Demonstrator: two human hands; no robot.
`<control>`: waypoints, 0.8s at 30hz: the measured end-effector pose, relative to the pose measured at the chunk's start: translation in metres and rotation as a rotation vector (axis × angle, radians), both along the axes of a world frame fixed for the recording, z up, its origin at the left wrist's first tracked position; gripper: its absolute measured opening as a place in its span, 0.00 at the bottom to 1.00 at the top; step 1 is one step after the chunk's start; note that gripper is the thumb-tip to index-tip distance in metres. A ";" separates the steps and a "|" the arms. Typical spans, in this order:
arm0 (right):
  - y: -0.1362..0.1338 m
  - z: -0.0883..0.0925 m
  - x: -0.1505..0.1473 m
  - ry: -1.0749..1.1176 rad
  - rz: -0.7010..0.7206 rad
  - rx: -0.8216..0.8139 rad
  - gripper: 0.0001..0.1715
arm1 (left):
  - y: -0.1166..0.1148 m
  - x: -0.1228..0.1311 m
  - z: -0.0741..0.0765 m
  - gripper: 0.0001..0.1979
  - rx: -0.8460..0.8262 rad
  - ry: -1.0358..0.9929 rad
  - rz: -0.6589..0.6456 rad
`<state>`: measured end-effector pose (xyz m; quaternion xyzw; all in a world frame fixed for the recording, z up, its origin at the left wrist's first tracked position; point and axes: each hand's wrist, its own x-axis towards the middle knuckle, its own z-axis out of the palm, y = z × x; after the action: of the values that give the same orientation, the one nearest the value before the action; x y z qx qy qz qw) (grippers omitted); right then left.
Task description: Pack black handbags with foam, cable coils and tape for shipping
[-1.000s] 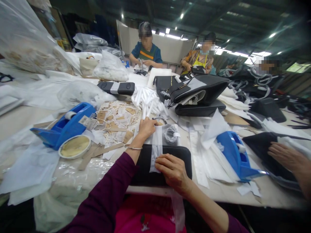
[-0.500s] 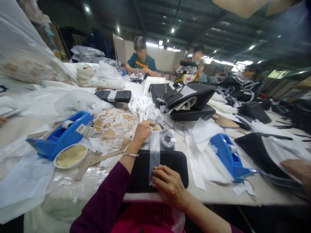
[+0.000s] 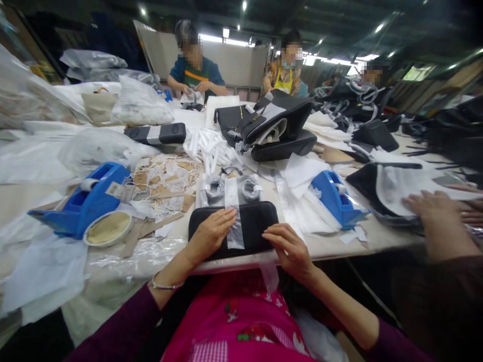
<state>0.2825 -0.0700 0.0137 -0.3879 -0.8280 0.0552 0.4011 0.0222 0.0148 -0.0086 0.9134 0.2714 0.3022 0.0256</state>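
Note:
A black, round-cornered bag (image 3: 252,236) lies at the table's front edge, a strip of clear tape (image 3: 233,226) running across its middle. Beyond its far side are two coiled grey cords (image 3: 249,189) in clear plastic, with the tape reaching between them. My left hand (image 3: 211,232) rests flat on the bag's left half, fingertips at the tape. At the bag's right end, the fingers of my right hand (image 3: 289,249) touch the edge, slightly bent and holding nothing.
Blue tape dispensers stand left (image 3: 85,201) and right (image 3: 337,198). Paper tags with strings (image 3: 166,183), a round tub (image 3: 108,229) and stacked black bags (image 3: 281,123) lie around. A co-worker's hand (image 3: 433,211) presses white sheet at right; other people work across the table.
My left hand has come back from the tape's far end onto the bag. My right hand has left the tape's near end for the bag's right edge. The view has shifted.

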 end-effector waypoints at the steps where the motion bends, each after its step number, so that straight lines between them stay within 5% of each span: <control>1: -0.013 -0.006 0.010 -0.023 -0.075 0.010 0.25 | 0.001 0.000 0.000 0.18 -0.003 -0.004 -0.001; 5: -0.056 -0.046 0.034 -0.245 -0.243 0.053 0.31 | 0.003 0.001 0.000 0.18 -0.005 -0.021 -0.008; 10: -0.067 -0.081 0.020 -0.214 -0.256 0.208 0.23 | 0.003 0.000 -0.001 0.18 -0.021 0.011 -0.026; 16: -0.075 -0.048 -0.010 -0.080 -0.030 0.212 0.17 | -0.007 -0.003 0.005 0.22 -0.028 0.125 0.002; 24: -0.079 -0.030 -0.042 -0.163 -0.036 0.269 0.18 | -0.013 -0.003 0.008 0.25 -0.009 0.203 0.033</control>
<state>0.2403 -0.1489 -0.0166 -0.3488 -0.8507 -0.0950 0.3816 0.0190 0.0019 -0.0003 0.9347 0.2888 0.2073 -0.0030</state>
